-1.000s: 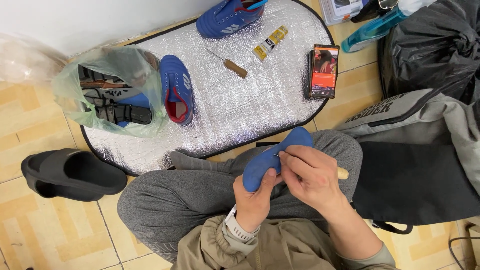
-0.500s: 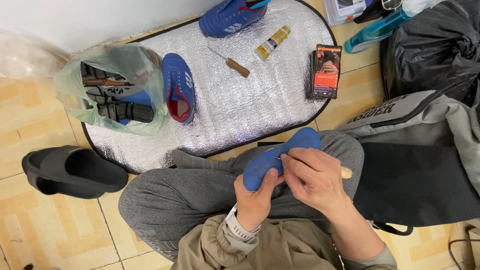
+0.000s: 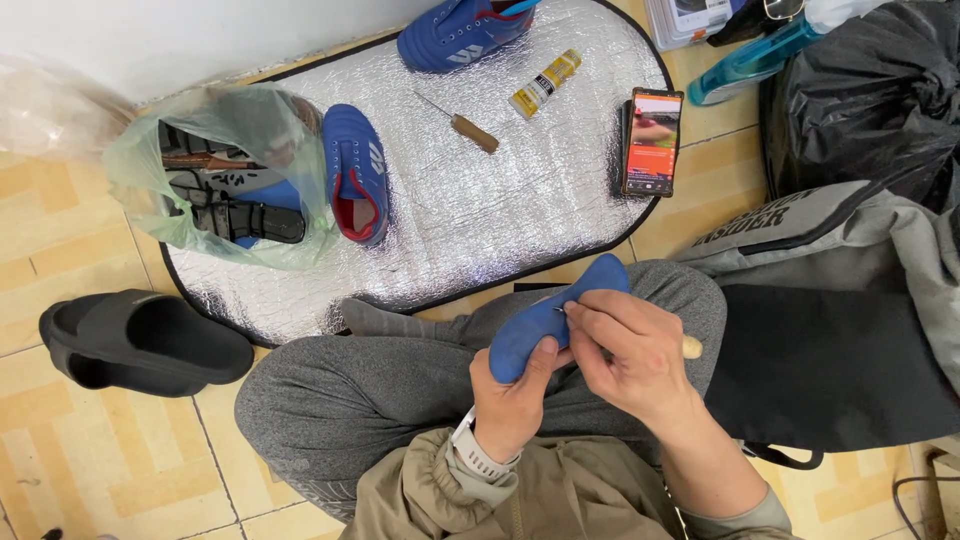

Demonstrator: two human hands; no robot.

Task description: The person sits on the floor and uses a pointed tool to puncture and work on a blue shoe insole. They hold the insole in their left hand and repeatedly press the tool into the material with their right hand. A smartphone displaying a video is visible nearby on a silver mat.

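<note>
Head view
Hands: we count two. Our left hand point(image 3: 515, 400) closes around the blue insole point(image 3: 552, 317), holding it over our lap. Our right hand point(image 3: 632, 355) pinches a wooden-handled tool point(image 3: 690, 347) with its thin metal tip at the insole.
Shoes: two blue sports shoes on the mat, one point(image 3: 355, 172) beside the bag, one point(image 3: 458, 30) at the top edge.
Mat: one oval, quilted silver foil mat point(image 3: 500, 210).
Small items: one awl point(image 3: 462, 124), one glue tube point(image 3: 545, 83), one phone point(image 3: 652, 141).
Bag: one thin green plastic bag point(image 3: 215, 175), crumpled.
Sandal: one black slide sandal point(image 3: 140, 342) on the tiles.
</note>
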